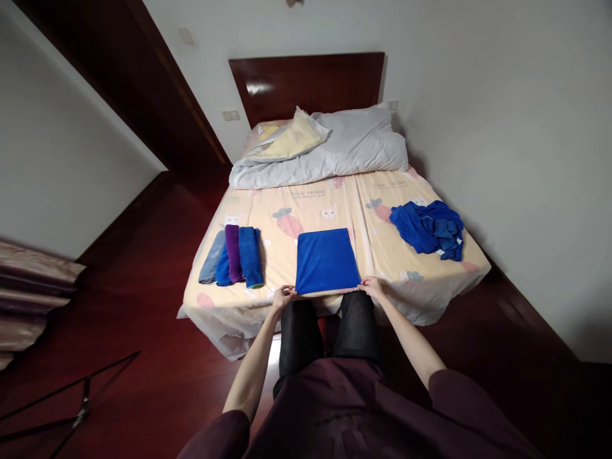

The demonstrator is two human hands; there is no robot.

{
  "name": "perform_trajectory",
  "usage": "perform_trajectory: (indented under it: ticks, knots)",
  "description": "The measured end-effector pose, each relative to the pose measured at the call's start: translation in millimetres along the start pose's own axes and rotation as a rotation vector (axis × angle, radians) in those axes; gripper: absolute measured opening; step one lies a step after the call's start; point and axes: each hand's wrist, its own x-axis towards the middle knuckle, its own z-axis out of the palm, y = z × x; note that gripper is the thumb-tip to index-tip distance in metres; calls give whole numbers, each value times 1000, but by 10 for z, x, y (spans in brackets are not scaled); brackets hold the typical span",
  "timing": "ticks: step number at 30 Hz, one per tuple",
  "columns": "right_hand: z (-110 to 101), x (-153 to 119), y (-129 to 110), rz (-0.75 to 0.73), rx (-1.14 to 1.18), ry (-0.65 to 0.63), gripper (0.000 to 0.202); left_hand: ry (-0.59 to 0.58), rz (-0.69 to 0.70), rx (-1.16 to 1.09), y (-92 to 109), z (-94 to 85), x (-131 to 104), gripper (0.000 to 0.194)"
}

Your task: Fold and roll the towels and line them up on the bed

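Left of cloth (327,261): a small gap, then rolls (233,254) block.
Right of cloth: a gap, then the pile (423,228) blocks.
Far: open bed (335,207) up to the quilt (366,143).

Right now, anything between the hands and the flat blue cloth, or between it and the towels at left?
Nothing visible. Left hand and right hand hold near corners of the flat cloth; only bedsheet shows between it and the towels.

Unreadable lettering on bedsheet (315,204) and grey towel (212,258)
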Motion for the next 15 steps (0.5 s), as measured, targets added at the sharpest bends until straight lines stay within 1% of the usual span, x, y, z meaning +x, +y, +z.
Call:
perform_trajectory:
  ticks: [4,7,11,15]
  knots:
    - [-103,-127,60,5,3,-35,39,-61,-19,11,-87,-66,-107,62]
    - [-104,-153,52,20,29,-60,41,-69,-20,13,-54,-35,-86,66]
    - [-45,-32,-60,55,68,-66,46,-17,-6,12,110,65,118,64]
    - [9,216,-203,102,77,-53,49,32,5,-4,298,158,426,61]
